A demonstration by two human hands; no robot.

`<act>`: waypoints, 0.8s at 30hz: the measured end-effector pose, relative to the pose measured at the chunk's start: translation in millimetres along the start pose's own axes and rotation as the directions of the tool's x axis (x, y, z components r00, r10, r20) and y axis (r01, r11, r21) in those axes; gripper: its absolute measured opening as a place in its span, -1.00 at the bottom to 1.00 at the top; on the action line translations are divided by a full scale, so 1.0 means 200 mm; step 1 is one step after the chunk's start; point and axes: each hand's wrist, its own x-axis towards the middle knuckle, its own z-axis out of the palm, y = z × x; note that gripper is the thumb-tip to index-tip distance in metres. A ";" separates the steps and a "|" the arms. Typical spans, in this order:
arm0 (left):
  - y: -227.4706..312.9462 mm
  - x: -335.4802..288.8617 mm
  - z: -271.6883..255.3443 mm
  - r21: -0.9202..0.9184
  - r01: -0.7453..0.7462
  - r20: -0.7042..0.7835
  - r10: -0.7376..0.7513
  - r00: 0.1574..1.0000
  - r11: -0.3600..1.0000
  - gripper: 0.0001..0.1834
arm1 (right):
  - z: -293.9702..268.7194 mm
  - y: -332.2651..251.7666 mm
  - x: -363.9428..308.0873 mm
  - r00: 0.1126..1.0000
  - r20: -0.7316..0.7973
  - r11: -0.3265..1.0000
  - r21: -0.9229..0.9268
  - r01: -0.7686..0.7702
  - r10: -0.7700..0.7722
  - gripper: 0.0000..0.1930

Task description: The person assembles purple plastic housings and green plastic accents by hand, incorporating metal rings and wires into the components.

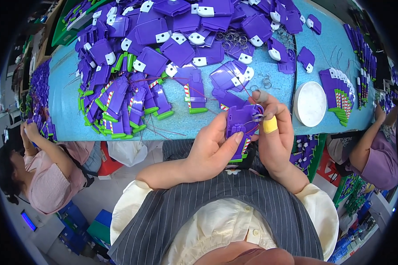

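My left hand [210, 150] grips a purple plastic wing piece [238, 118] with a green tip and a red-and-white striped edge, thumb across its front. At the upper end of this piece, my right hand [276, 139] pinches a small coiled metal spring [258, 115]. Yellow tape wraps one right finger, and a dark cover caps another fingertip. Thin red wires trail around the piece. Just beyond my hands lies a purple housing with a white corner [227, 76]. Another striped wing piece [194, 90] rests to the left of it.
A heap of purple-and-white housings [177, 51] covers the far table, with loose springs [234, 42] beside it. Wired wing pieces [124, 99] pile up at left. Right stand a white round dish [310, 104] and fanned wing pieces [338, 92]. People sit on both sides.
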 end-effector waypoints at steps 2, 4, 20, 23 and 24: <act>0.00 0.00 -0.01 0.004 -0.038 -0.018 0.038 0.999 0.999 -0.61 | -0.02 0.01 -0.02 1.000 0.008 1.000 -0.017 -0.009 0.009 -0.95; 0.00 0.00 -0.04 0.027 -0.016 0.014 0.015 1.000 1.000 -0.63 | -0.05 0.00 -0.02 0.992 0.103 0.997 0.029 -0.075 0.071 -0.89; 0.11 0.02 -0.13 0.440 -0.001 0.589 -0.287 0.756 0.898 -0.68 | -0.27 -0.21 0.16 0.464 0.730 0.762 -0.118 -0.637 0.502 -0.81; 0.12 -0.02 -0.12 -0.184 0.288 0.260 -0.236 0.936 0.940 -0.57 | -0.15 -0.16 0.07 0.943 0.161 0.922 0.215 -0.321 0.291 -0.63; 0.11 -0.02 -0.12 -0.179 0.279 0.252 -0.230 0.940 0.943 -0.57 | -0.14 -0.14 0.06 0.942 0.173 0.922 0.218 -0.320 0.286 -0.63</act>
